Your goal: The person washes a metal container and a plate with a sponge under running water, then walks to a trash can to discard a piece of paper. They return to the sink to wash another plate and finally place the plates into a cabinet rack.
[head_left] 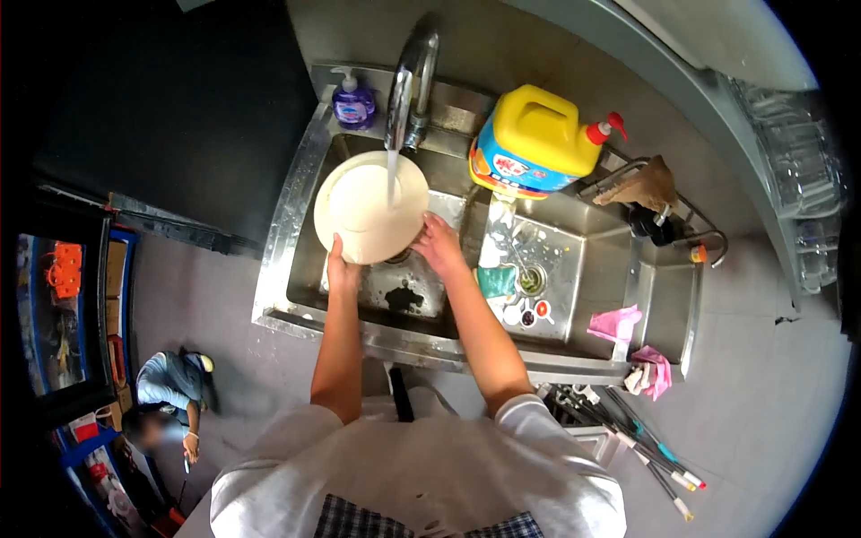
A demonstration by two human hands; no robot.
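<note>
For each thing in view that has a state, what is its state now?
Tap, running.
Plate, held under the water, in both hands.
Left hand, gripping the plate's lower edge.
Right hand, gripping its right edge.
Jug, upright.
Soap bottle, upright.
Pink cloth, draped on the sink rim.

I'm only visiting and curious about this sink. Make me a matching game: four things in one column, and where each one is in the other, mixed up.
Things
1. round cream plate
2. purple soap pump bottle
3. big yellow plastic jug with a red pump
4. pink cloth

Places
A. on the front right edge of the steel sink
B. at the back left corner, beside the tap
C. under the running water, held by the left hand and right hand
D. at the back, by the divider between basins

Pairs: 1-C, 2-B, 3-D, 4-A
</note>
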